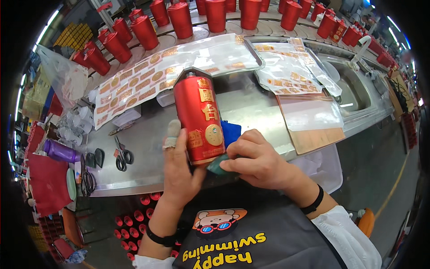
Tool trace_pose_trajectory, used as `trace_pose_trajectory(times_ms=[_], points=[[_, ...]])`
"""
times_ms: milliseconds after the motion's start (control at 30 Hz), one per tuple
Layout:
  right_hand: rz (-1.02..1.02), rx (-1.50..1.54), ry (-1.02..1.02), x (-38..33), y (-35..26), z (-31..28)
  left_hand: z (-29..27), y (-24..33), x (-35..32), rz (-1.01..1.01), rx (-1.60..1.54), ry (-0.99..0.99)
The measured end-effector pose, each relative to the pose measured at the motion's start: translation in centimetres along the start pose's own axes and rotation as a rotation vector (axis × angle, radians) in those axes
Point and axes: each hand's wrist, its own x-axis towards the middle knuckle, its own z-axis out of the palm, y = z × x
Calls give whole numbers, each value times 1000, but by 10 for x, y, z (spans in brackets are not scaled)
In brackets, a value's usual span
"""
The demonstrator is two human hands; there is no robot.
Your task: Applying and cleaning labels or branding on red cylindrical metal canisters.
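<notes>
While left hand point(178, 172) touches its side | red bottle point(193, 119) | right hand point(259, 162) beside base

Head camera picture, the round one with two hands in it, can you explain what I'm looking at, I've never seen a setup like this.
There's no machine, just a person using their own hands. A wide fisheye camera on their head looks down, so straight edges bend; picture left is their left. The left hand, with a pale finger cover, is against a red bottle with gold labels. The right hand pinches what looks like a green cloth at the bottle's lower end. On the metal table lie label sheets and scissors. More red bottles stand beyond.
</notes>
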Motion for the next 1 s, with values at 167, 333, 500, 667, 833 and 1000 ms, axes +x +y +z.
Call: trace_pose_trajectory(times_ms=[167, 333, 500, 667, 833, 1000], points=[[0, 17, -11, -3, 2, 1, 11, -9, 6, 231, 256, -107], [21, 42, -12, -5, 5, -1, 6, -6, -2, -2, -240, 52], [29, 56, -8, -6, 8, 0, 10, -7, 1, 159, 264, -105], [-14, 83, 19, -5, 8, 4, 5, -9, -2, -88, -129, -37], [-37, 97, -7, -5, 9, 2, 4, -7, -1, 36, 254, -100], [-27, 85, 4, -7, 9, 4, 11, -13, 1, 134, 78, -13]])
